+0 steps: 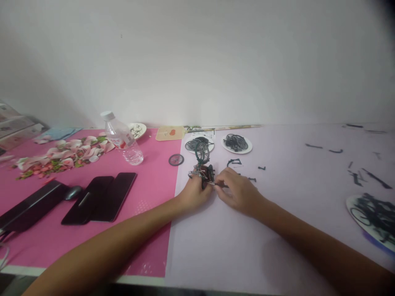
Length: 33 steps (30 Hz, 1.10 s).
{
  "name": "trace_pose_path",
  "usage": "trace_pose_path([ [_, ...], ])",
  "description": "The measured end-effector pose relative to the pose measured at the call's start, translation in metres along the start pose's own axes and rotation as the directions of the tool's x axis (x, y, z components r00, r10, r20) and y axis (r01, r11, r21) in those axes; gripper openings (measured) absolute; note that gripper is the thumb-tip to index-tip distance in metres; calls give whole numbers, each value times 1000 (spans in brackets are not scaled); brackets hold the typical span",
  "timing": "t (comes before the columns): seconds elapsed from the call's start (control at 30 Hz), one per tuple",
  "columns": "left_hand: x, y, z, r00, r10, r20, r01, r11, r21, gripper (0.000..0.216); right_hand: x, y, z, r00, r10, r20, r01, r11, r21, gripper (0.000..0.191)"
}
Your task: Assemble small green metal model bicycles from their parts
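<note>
My left hand (194, 191) is closed around a partly built model bicycle (204, 169), with its spoked wheel (202, 152) pointing up and away from me. In my right hand (239, 189) is a small screwdriver (221, 185) with a dark handle, pinched between thumb and fingers. Its thin metal shaft reaches left to the bicycle's frame, though its tip is too small to make out. A loose spoked wheel (176, 160) lies to the left of the bicycle. Just beyond my right hand is a dark curved frame part (233, 162).
Plates with black parts stand at the back (249, 149) and far right (350, 202). Small black pieces (335, 151) are scattered on the right. To the left are a water bottle (123, 142), artificial petals (66, 153), two phones (115, 199) and a black case (33, 205).
</note>
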<state>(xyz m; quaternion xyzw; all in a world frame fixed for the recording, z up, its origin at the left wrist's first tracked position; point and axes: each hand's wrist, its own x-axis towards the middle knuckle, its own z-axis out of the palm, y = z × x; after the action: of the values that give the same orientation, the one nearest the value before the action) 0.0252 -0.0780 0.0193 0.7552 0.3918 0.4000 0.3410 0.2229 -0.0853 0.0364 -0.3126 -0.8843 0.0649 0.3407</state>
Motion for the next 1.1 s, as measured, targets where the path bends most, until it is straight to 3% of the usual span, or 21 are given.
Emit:
trace_pose_path([
  [0.57,-1,-1,1,1000,-28,-14,28,1000,-3,6,3,-3,-2,1000,-6,15,6,1000,-20,12],
  [0.73,-1,-5,2,998,-51,-31,48,994,-97,15,4,-4,-2,1000,-20,10,20,1000,-3,8],
  [0.9,0,-6,2,980,-184,-77,159,955,-250,42,2,-3,-1,1000,-21,7,21,1000,14,4],
  [1.1,1,-6,2,967,-228,-109,186,933,-308,35,2,-1,-4,996,2,-94,0,1000,21,8],
])
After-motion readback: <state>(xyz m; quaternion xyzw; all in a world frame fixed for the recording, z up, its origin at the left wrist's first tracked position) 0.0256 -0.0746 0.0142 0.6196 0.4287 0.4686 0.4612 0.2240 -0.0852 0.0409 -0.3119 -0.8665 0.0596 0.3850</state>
